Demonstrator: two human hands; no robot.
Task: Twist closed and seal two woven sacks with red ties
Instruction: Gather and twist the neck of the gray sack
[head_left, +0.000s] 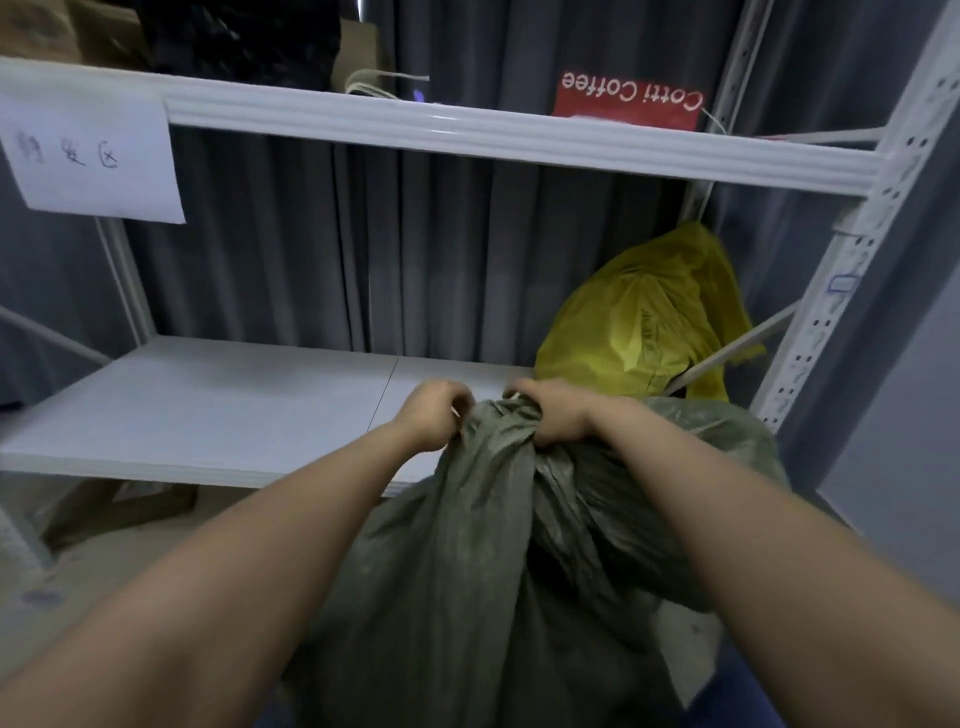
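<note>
Left hand: your left hand (434, 413) is curled into a fist on the left side of the bunched mouth of the green sack (493, 545); fingers folded in, cloth pinched between them and the palm.
Right hand: your right hand (550, 415) is clenched on the right side of the same bunch, knuckles up, fingers wrapped down into the fabric.
Hands together: your two fists sit close beside each other at the top of the sack, with only the gathered neck between them.
Green sack: it stands right in front of you, just before the edge of the lower shelf (208, 405); its top is drawn into a narrow neck and the cloth falls in deep folds below your hands.
Small pale bit: something light shows at your right fingertips; you cannot tell what it is.
Yellow sack (639, 322): it sits at the right end of the lower shelf, behind the green one, against the white upright post (852, 270).
Upper shelf (467, 124): it carries a red bag (628, 101) printed "Cotti Coffee", seen upside down.
Paper sign (93, 161): it hangs from the upper shelf on the left, handwriting blurred.
Behind: a grey curtain (415, 249).
</note>
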